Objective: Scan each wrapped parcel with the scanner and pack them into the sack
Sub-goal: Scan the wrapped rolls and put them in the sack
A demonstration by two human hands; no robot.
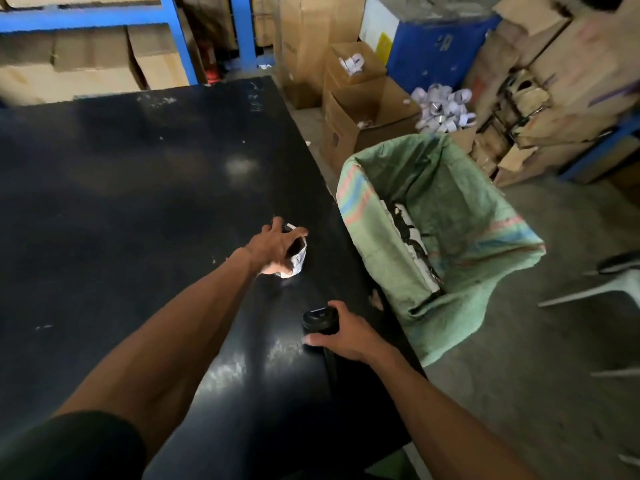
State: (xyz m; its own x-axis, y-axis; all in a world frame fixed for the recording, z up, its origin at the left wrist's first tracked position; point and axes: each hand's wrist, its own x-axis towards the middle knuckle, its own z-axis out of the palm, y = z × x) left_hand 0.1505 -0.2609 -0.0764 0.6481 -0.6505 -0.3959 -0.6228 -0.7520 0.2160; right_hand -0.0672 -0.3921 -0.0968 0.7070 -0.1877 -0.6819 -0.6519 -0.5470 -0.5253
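Wrapped parcel: small, white with dark print, lying on the black table towards its right edge, roughly mid-depth; covered by the left hand, fingers spread and curled down over it, thumb on the near side, so gripped from above; likely held so to steady or lift it for a reading; label side not made out, most of the wrapper masked by the hand

Scanner: dark, short-bodied, held in the right hand nearer the viewer and just right of the parcel; fingers wrapped round its body, thumb along the near side; head turned towards the far left, roughly at the parcel, consistent with a scan about to be taken; no beam or light seen; dark cord trailing from under the hand towards the near edge, its end lost against the table

Sack: green woven, striped hem, standing open on the floor hard against the right side of the table, mouth folded back; placed, by judgement, for a short drop from the table edge; white and black wrapped items visible inside along its left wall, count not determinable, depth hidden by folds

Beyond: open cardboard boxes and a heap of small white items on the floor at far right; blue racking at far left; picture soft throughout, fine print unreadable
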